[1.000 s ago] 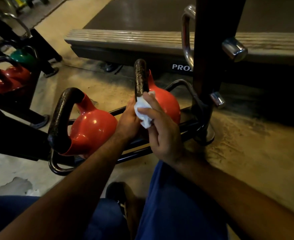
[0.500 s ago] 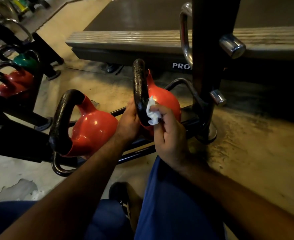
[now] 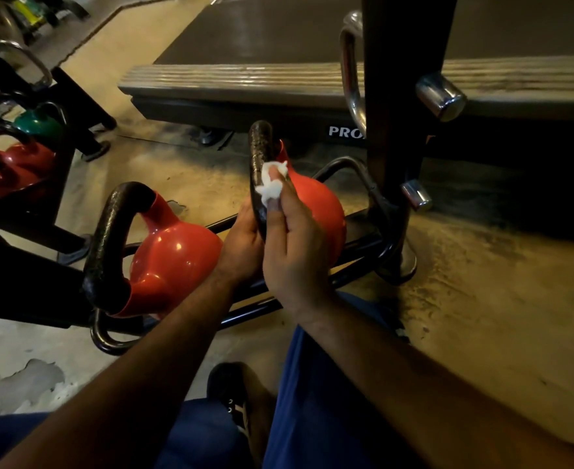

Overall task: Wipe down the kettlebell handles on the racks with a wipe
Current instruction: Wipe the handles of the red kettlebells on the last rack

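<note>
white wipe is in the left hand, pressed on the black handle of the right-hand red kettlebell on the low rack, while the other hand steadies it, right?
Not quite: the head view shows the crumpled white wipe held in the right hand, not the left. It is pressed on the black textured handle of the right-hand red kettlebell on the low black rack, while the left hand steadies the handle.

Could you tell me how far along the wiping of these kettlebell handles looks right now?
Nothing shows as finished; no handle looks visibly cleaner. In hand: the right hand presses a crumpled white wipe against the black handle of the right-hand red kettlebell, while the left hand grips its lower part. Possibly left: the black handle of the nearer red kettlebell, untouched now, and the red and green kettlebells on the far left rack.
</note>
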